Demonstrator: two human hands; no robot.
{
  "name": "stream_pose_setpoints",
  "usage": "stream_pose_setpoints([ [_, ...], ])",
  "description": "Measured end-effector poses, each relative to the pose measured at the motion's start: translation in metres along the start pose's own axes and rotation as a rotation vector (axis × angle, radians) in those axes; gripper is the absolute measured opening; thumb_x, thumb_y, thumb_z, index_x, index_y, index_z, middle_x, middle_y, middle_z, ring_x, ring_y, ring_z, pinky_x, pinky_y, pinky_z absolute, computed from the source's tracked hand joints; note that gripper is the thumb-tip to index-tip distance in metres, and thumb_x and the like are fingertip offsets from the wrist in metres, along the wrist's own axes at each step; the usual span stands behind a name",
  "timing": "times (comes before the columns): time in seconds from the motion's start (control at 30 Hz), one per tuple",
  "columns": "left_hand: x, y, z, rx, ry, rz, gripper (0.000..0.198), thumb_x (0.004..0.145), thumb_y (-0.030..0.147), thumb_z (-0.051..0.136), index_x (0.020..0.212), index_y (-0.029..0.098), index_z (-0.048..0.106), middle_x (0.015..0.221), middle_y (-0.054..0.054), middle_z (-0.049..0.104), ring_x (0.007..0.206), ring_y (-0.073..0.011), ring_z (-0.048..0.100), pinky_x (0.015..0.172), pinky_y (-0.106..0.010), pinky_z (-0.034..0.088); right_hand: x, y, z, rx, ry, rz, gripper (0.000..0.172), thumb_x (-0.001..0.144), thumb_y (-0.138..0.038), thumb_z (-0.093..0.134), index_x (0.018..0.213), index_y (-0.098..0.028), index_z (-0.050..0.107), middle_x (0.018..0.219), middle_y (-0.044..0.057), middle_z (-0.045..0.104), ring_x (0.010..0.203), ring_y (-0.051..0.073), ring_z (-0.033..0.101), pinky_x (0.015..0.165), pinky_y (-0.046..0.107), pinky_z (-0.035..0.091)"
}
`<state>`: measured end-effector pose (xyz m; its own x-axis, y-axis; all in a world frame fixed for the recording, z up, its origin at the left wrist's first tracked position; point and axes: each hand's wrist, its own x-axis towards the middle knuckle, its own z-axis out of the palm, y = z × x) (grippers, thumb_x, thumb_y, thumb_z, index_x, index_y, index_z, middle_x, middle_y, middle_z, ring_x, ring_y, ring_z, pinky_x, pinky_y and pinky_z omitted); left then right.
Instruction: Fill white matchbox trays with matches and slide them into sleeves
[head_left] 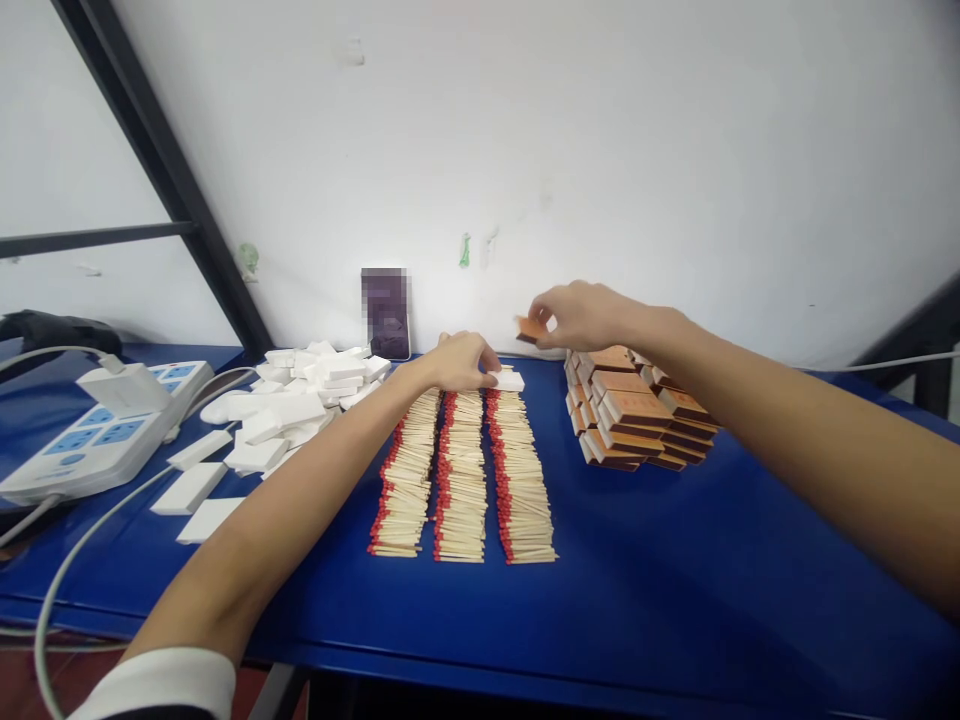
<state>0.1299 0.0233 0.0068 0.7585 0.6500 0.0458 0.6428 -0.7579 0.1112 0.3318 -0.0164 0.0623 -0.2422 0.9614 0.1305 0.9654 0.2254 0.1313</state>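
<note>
Head view: my left hand [460, 361] pinches a white box [511, 382] by the far end of the matches [523, 485], my right hand [579, 315] a brown matchbox [528, 331], aloft — apparently a pick-up step; next move calls for level handling.

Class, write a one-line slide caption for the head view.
Left hand holding a white box at three matchstick rows; right hand holding a brown box aloft.

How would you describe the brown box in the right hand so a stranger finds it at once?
Find the blue table, then the stack of brown boxes right of the matches. Up and left of that stack, the right hand pinches one brown box: unlike its stacked neighbours, it is held aloft.
</note>
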Motion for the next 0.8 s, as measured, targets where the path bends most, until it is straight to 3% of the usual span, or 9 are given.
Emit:
stream_pose_setpoints([
  [0.17,-0.002,-0.005,-0.001,-0.069,0.047,0.045,0.033,0.098,0.034,0.062,0.125,0.015,0.060,0.125,-0.010,0.062,0.106,-0.0249,0.064,0.089,-0.045,0.057,-0.032,0.005,-0.029,0.254,0.387,-0.067,0.035,0.080,-0.037,0.066,0.111,-0.020,0.073,0.109,0.006,0.075,0.098,0.028,0.069,0.084,0.041,0.053],
  [0.3,-0.005,-0.007,-0.008,-0.154,0.119,0.100,0.026,0.095,0.032,0.066,0.113,0.014,0.067,0.117,-0.008,0.068,0.104,-0.0239,0.066,0.092,-0.043,0.054,-0.068,0.012,-0.041,0.359,0.601,-0.018,0.031,0.081,-0.032,0.066,0.107,-0.020,0.075,0.106,0.007,0.076,0.092,0.024,0.070,0.081,0.039,0.055],
  [0.37,-0.008,-0.007,-0.017,-0.200,0.190,0.129,0.022,0.090,0.028,0.068,0.105,0.014,0.073,0.110,-0.007,0.073,0.103,-0.0235,0.067,0.093,-0.038,0.051,-0.087,0.018,-0.041,0.389,0.712,0.031,0.035,0.080,-0.032,0.067,0.111,-0.018,0.074,0.106,0.008,0.076,0.088,0.022,0.070,0.079,0.037,0.055],
  [0.5,-0.029,-0.002,-0.041,-0.254,0.370,0.149,0.030,0.086,0.026,0.061,0.111,0.015,0.073,0.110,-0.007,0.074,0.095,-0.0210,0.066,0.086,-0.034,0.049,-0.125,0.042,-0.025,0.430,0.884,0.254,0.047,0.078,-0.039,0.067,0.119,-0.018,0.072,0.106,0.011,0.075,0.083,0.023,0.071,0.072,0.037,0.057],
  [0.6,-0.065,0.004,-0.054,-0.259,0.474,0.150,0.032,0.086,0.027,0.059,0.113,0.014,0.071,0.110,-0.009,0.071,0.092,-0.0204,0.064,0.082,-0.034,0.049,-0.158,0.071,0.005,0.492,0.896,0.449,0.057,0.072,-0.043,0.068,0.125,-0.021,0.069,0.104,0.012,0.075,0.087,0.028,0.071,0.074,0.041,0.057],
  [0.67,-0.097,0.006,-0.055,-0.250,0.504,0.163,0.031,0.087,0.029,0.058,0.112,0.015,0.071,0.108,-0.009,0.069,0.091,-0.0207,0.063,0.081,-0.034,0.049,-0.182,0.094,0.033,0.498,0.810,0.628,0.061,0.069,-0.047,0.065,0.125,-0.024,0.067,0.100,0.013,0.074,0.087,0.032,0.072,0.074,0.046,0.057],
  [0.73,-0.132,0.006,-0.049,-0.221,0.512,0.188,0.028,0.091,0.030,0.055,0.112,0.018,0.069,0.107,-0.007,0.066,0.095,-0.0214,0.062,0.085,-0.036,0.049,-0.206,0.117,0.064,0.420,0.608,0.723,0.045,0.066,-0.053,0.063,0.104,-0.031,0.071,0.091,0.011,0.074,0.080,0.037,0.071,0.072,0.052,0.055],
  [0.8,-0.170,0.007,-0.037,-0.198,0.516,0.156,0.027,0.094,0.027,0.052,0.115,0.022,0.067,0.112,-0.007,0.065,0.100,-0.0223,0.062,0.088,-0.036,0.049,-0.227,0.137,0.096,0.402,0.469,0.721,0.029,0.064,-0.055,0.064,0.086,-0.036,0.068,0.077,0.009,0.073,0.075,0.040,0.071,0.070,0.055,0.053],
])
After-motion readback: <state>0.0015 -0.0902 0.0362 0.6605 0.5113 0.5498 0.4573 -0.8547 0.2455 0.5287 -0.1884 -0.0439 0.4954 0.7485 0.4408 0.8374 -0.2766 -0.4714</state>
